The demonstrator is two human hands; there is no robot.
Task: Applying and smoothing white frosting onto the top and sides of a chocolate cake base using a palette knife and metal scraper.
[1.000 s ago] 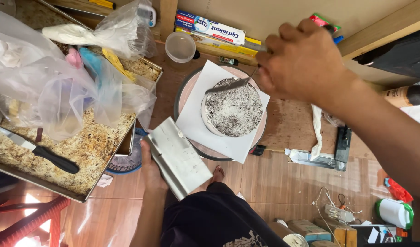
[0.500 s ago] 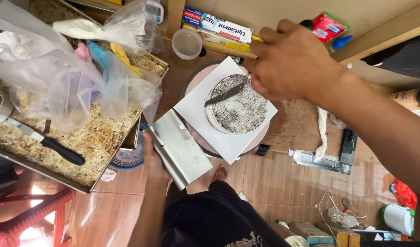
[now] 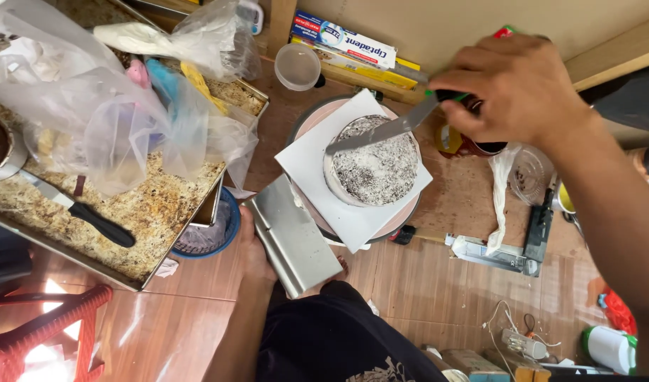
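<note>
The right hand [image 3: 519,88] has its grip closed on a palette knife [image 3: 384,132], blade lying across the speckled cake [image 3: 375,168] on a white board [image 3: 307,166]. The left hand [image 3: 252,249] clasps a metal scraper [image 3: 293,237] just beside the board.

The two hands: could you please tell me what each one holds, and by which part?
The right hand holds a palette knife by its handle end, blade over the cake. The left hand holds a metal scraper by its left edge.
</note>
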